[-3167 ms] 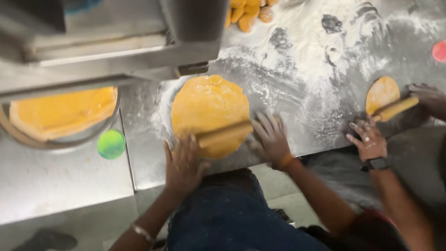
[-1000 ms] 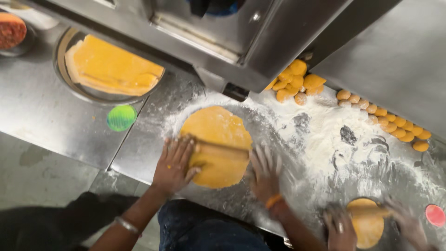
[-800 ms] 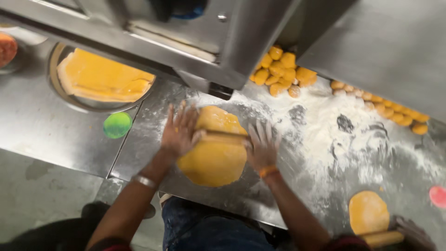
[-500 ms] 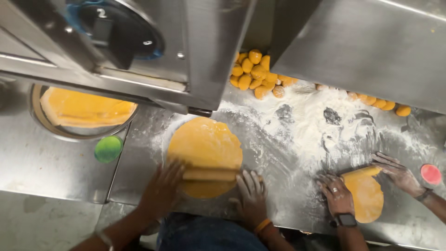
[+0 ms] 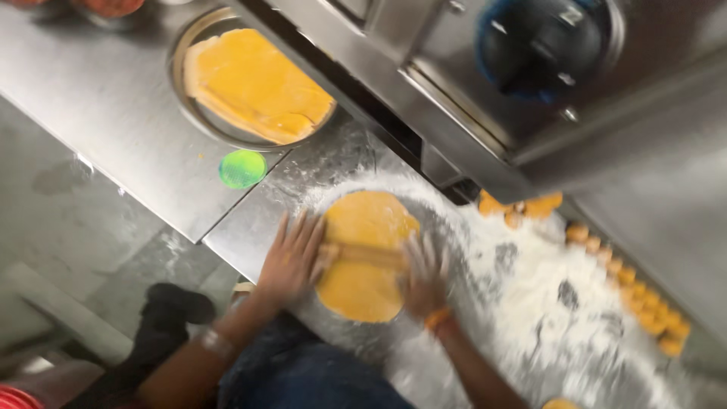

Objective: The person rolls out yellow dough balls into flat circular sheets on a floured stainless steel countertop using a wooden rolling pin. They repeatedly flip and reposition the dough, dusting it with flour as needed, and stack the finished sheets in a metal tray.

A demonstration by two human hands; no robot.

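1. Plainly, the head view, the only one, centres on a flat round disc of yellow-orange dough (image 5: 371,220) lying on a flour-dusted steel counter (image 5: 530,333). Every other place below is given from that disc.
2. Across the disc's middle lies a slim wooden rolling pin (image 5: 363,256), touching the dough.
3. At the disc's left edge, the left hand (image 5: 291,257) rests flat on the pin's end, fingers straight and spread, not curled around it; a thin bracelet (image 5: 216,342) sits on that wrist.
4. At the disc's right edge, the right hand (image 5: 424,276) presses the other end. It is blurred, yet the fingers look stretched out rather than wrapped. An orange wristband (image 5: 438,320) marks that wrist.
5. Beyond the disc to its upper left stands a round metal tray (image 5: 182,83) holding stacked yellow dough sheets (image 5: 257,83). Between tray and disc lies a small green round object (image 5: 242,168).
6. To the disc's right, well apart, a row of small orange dough balls (image 5: 644,303) lines the counter. Behind the disc rises a steel machine with a blue round knob (image 5: 541,42).
7. Judging from this, rolling out is the step in hand, with the disc already thin and wide. A further pass would call for even pressure from both palms, so that the pin travels squarely over the dough.
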